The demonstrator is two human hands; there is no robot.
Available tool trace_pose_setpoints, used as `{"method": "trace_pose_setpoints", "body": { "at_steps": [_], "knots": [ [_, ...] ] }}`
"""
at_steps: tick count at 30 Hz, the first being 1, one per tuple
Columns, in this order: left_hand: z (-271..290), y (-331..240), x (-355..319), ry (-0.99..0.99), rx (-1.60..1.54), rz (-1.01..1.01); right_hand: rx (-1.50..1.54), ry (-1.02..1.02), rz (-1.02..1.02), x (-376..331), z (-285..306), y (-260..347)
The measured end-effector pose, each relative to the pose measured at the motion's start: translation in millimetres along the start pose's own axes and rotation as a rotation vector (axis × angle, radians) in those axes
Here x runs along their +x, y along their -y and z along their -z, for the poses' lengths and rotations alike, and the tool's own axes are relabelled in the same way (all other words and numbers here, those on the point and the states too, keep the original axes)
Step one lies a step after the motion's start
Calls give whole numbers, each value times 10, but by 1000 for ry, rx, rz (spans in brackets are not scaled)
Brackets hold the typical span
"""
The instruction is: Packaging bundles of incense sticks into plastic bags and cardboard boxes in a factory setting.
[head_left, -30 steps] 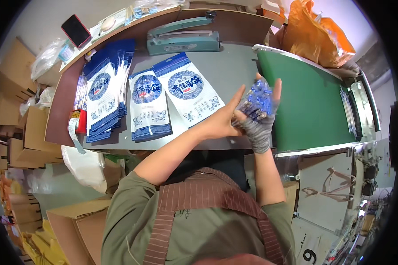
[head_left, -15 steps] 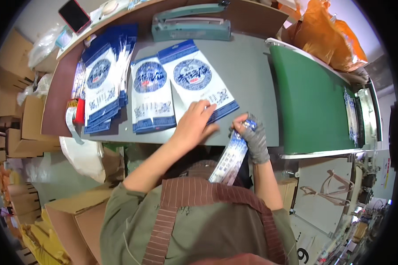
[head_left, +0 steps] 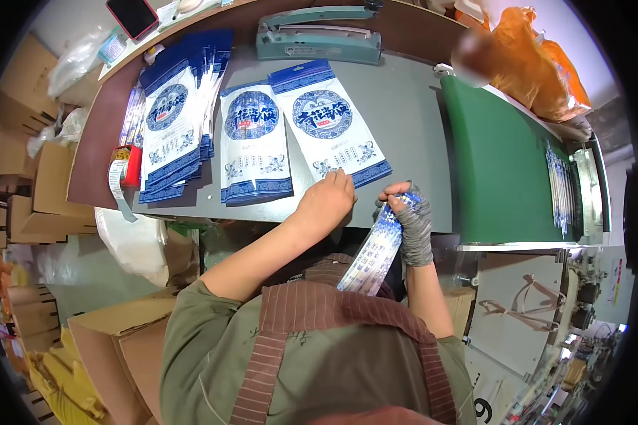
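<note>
My right hand (head_left: 409,221), in a grey fingerless glove, is closed around a bundle of thin wrapped chopsticks (head_left: 373,256) with blue and white ends. The bundle slants down toward my apron, in front of the table edge. My left hand (head_left: 327,205), bare, has its fingers together at the near edge of a flat blue and white bag (head_left: 324,117); its thumb is hidden. Left of that lies a similar bag (head_left: 255,145), which looks filled. Farther left is a fanned stack of such bags (head_left: 169,117).
A teal heat sealer (head_left: 319,44) stands at the table's back. A red tape dispenser (head_left: 130,166) sits at the left edge. On the right, a green surface (head_left: 507,163) bears more wrapped sticks (head_left: 558,188). Beyond it is an orange sack (head_left: 528,64). Cardboard boxes (head_left: 124,340) stand lower left.
My left hand's spread fingers have come together at the near edge of the right-hand bag. My right hand keeps the bundle, slightly shifted. The whole view has moved a little.
</note>
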State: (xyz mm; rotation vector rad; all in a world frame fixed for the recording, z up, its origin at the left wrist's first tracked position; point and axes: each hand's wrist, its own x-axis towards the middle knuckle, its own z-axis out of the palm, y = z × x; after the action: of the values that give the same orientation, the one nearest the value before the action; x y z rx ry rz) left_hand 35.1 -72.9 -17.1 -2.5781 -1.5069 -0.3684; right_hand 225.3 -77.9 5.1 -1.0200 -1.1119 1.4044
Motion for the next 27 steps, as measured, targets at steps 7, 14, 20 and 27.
{"method": "trace_pose_setpoints", "body": {
  "at_steps": [7,14,20,27],
  "knots": [
    [3,18,-109,-49,-75,24,73,-52,-38,-146,91,88],
    [-118,221,90,-109,-847,169,-38,20,81,-151,-46,117],
    [-103,266,129,30,-703,137,-143,93,122,-94,-235,158],
    [-420,617,32,72,-1176,7,-210,371,191,129,-693,-111]
  ]
}}
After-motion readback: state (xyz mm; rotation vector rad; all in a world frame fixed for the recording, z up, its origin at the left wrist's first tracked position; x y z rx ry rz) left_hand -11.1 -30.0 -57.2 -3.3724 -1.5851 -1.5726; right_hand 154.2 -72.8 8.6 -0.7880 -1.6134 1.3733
